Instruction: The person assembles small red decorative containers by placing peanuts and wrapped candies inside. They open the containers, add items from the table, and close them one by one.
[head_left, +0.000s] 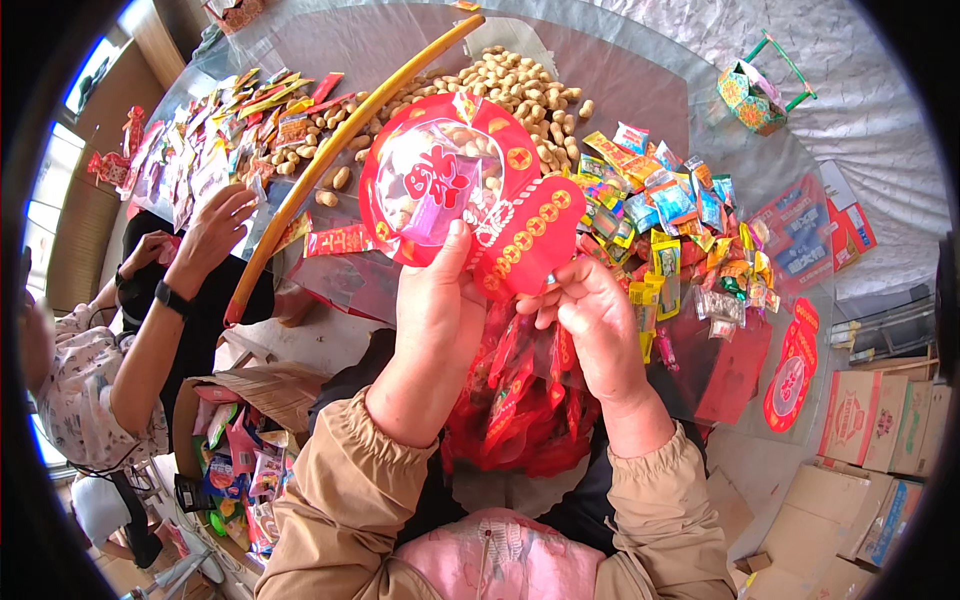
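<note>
My left hand (442, 322) grips a red gourd-shaped gift bag (521, 240), thumb on its front. The bag is printed with gold coins and red lettering. Peanuts and a purple-wrapped sweet show through its round clear window (442, 184). At the bag's narrower end, the fingers of my right hand (592, 315) pinch its lower edge; a small shiny spot shows at the fingertips. Below both hands, a heap of red bags (517, 420) lies at my lap. Behind the held bag, peanuts (517, 82) are piled on the glass-topped table (637, 90).
Wrapped sweets (667, 202) lie right; flat packets (232, 135) lie left. A curved yellow rod (352, 127) crosses the table's left side. Another person's hand (214, 225) reaches over the packets. Snack packs fill a cardboard box (277, 382); a flat red bag (795, 367) lies near the right edge.
</note>
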